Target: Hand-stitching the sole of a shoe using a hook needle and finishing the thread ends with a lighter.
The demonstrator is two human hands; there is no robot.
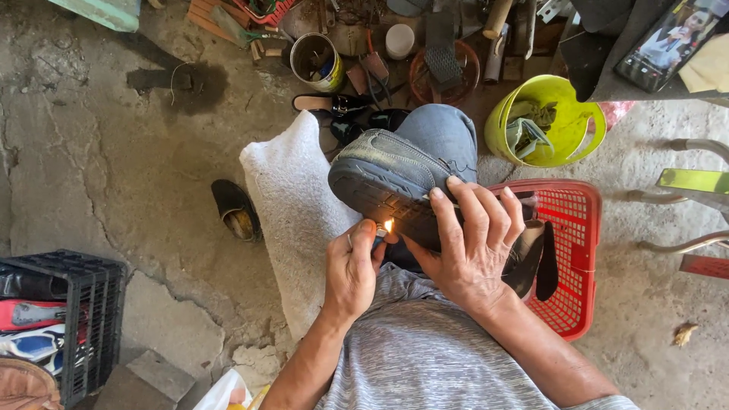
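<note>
A grey sneaker [389, 168] with a dark sole rests sole-up on my knee over a white towel [292, 205]. My right hand [471, 243] grips the sneaker across its sole edge, fingers spread over it. My left hand [353, 269] is closed around a small lighter [379, 235], and its flame [389, 225] burns right at the sole's rim near the heel.
A red plastic basket [577, 228] with dark soles in it stands at my right. A yellow-green bucket [547, 121], a tin can [315, 61] and tools lie ahead. A black crate [80, 319] of shoes is at the lower left, a loose shoe [235, 209] on the concrete floor.
</note>
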